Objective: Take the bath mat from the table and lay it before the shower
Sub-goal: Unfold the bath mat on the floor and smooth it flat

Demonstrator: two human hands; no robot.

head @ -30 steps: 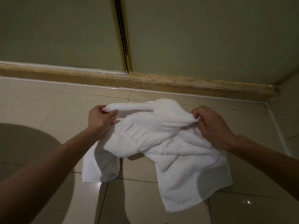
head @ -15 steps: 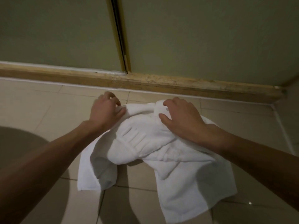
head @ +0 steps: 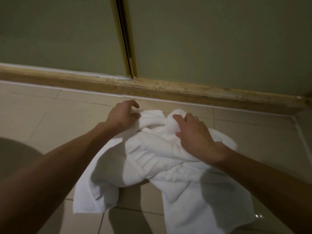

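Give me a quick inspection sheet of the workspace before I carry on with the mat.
Surface: glossy beige floor tiles.
Job's things: white bath mat on the floor close to the shower kerb, bunched and creased, not flat.
Clutter: nothing seen.
Hands: left hand pinches the mat's far edge; right hand rests on the bunched top, fingers spread.
Cables: nothing seen.
Surroundings: greenish shower panels meeting at a brass frame strip; dim light.
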